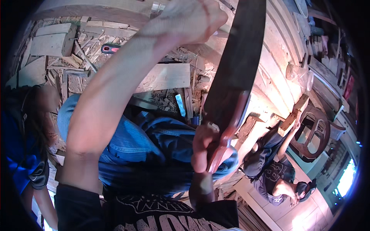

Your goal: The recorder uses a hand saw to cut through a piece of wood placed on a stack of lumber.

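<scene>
My right hand (pixel 204 146) is wrapped round the reddish-brown handle of a handsaw (pixel 239 54). Its broad dark blade points up and away from me; I cannot make out the teeth. At the top, my left hand (pixel 196 21) is curled closed beside the blade, over pale wood (pixel 210 50). What its fingers hold, if anything, is hidden. My left forearm crosses above my bent knees in blue jeans (pixel 131 142).
A red-and-black handle (pixel 110 48) lies among wood chips, near wooden blocks (pixel 52 40) and a flat board (pixel 165 77). Stacked planks (pixel 277 77) run along the right. Another person (pixel 277 173) sits there holding a wood piece (pixel 293 115); a person in blue (pixel 23 161) is at left.
</scene>
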### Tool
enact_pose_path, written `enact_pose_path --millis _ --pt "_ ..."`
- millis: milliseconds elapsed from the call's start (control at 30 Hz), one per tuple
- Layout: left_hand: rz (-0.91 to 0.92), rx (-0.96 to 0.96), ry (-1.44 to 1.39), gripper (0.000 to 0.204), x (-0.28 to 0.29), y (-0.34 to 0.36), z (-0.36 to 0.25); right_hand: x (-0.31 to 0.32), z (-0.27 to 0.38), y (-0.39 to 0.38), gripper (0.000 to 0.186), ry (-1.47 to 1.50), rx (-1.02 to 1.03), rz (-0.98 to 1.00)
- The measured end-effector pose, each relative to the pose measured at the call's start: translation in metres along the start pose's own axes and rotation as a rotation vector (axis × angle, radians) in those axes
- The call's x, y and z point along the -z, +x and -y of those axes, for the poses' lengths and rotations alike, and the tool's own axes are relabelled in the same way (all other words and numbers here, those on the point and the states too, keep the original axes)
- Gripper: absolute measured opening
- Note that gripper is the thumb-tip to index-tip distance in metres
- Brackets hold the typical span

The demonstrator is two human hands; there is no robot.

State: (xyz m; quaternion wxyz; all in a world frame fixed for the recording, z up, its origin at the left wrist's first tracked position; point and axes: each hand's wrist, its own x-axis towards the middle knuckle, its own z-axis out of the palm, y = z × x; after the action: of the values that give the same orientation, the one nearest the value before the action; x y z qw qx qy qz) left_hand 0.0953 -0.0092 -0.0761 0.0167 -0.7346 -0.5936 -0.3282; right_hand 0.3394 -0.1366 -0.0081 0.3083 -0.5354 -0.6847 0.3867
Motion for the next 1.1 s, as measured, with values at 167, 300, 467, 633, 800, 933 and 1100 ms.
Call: enact_pose_path --millis 167,300,467,633,800,933,1100 --pt "0.058 -0.047 0.778 0.004 -0.006 0.005 -0.028 -0.002 -0.006 0.007 0.020 0.199 0.000 -0.019" --pt "0.101 0.084 -0.015 0.006 0.011 0.010 -0.008 0.022 -0.042 -0.013 0.026 0.281 0.114 0.246" --pt "0.026 0.002 0.006 0.007 0.006 0.010 -0.015 -0.007 -0.002 0.011 0.021 0.234 0.064 0.020" --pt "0.112 0.082 -0.003 0.009 0.012 0.007 -0.018 0.007 0.001 0.002 0.014 0.098 0.055 0.000" --pt "-0.216 -0.147 0.127 0.012 0.002 0.007 -0.012 -0.002 0.002 0.025 0.024 0.308 -0.058 -0.045" --pt "-0.087 -0.080 0.079 0.012 0.002 -0.003 -0.007 0.015 0.001 0.012 0.028 0.422 -0.009 0.160" --pt "-0.248 -0.163 0.043 0.009 -0.010 0.005 -0.008 0.007 -0.006 0.016 0.029 0.426 -0.143 -0.057"
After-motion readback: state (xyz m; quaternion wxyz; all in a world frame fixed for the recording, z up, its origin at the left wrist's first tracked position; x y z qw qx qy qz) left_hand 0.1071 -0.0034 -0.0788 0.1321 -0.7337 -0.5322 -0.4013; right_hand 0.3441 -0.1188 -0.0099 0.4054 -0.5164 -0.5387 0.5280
